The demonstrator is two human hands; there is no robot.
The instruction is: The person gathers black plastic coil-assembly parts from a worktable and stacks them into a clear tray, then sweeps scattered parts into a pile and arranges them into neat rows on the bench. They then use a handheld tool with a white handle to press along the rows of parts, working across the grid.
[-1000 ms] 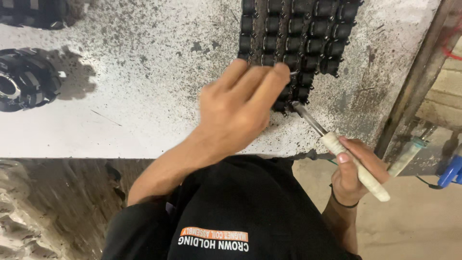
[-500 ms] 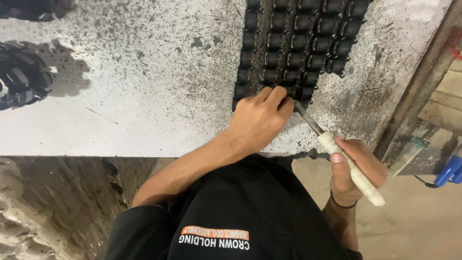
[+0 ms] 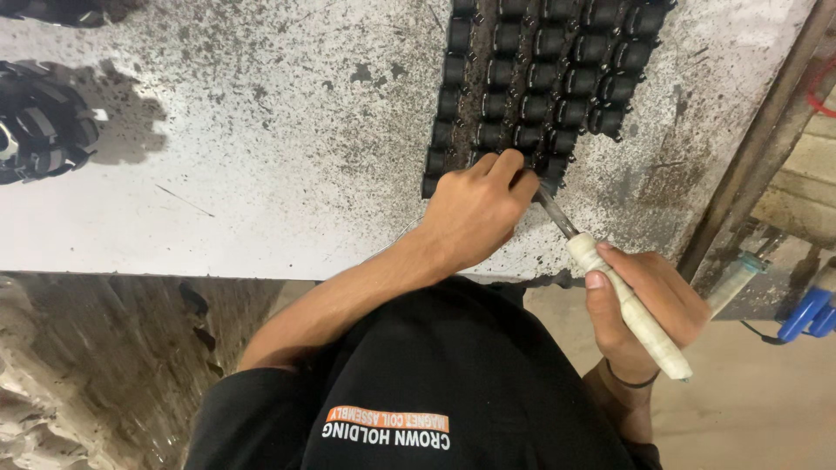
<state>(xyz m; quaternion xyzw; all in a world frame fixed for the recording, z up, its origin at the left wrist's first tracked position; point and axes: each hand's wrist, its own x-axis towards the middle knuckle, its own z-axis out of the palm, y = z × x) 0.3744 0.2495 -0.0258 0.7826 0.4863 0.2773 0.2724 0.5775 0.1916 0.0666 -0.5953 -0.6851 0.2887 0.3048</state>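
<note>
A flat sheet of many small black cylindrical parts [image 3: 540, 78], joined in rows, lies on the pale speckled worktable [image 3: 261, 139]. My left hand [image 3: 475, 213] rests on the sheet's near edge, fingers curled down onto the closest row. My right hand [image 3: 640, 305] grips the white wrapped handle of a knife-like tool [image 3: 627, 300]. The tool's thin metal blade [image 3: 553, 209] points up-left, and its tip meets the near edge of the sheet just beside my left fingers.
Round black moulded parts [image 3: 39, 130] sit at the table's left edge. A rusty metal post [image 3: 758, 148] runs diagonally on the right. Blue and translucent tool handles [image 3: 805, 309] lie below it. My dark shirt fills the bottom centre.
My left hand has drawn back from lying flat over the sheet to curling at its near edge. The tool has shifted slightly nearer to the sheet.
</note>
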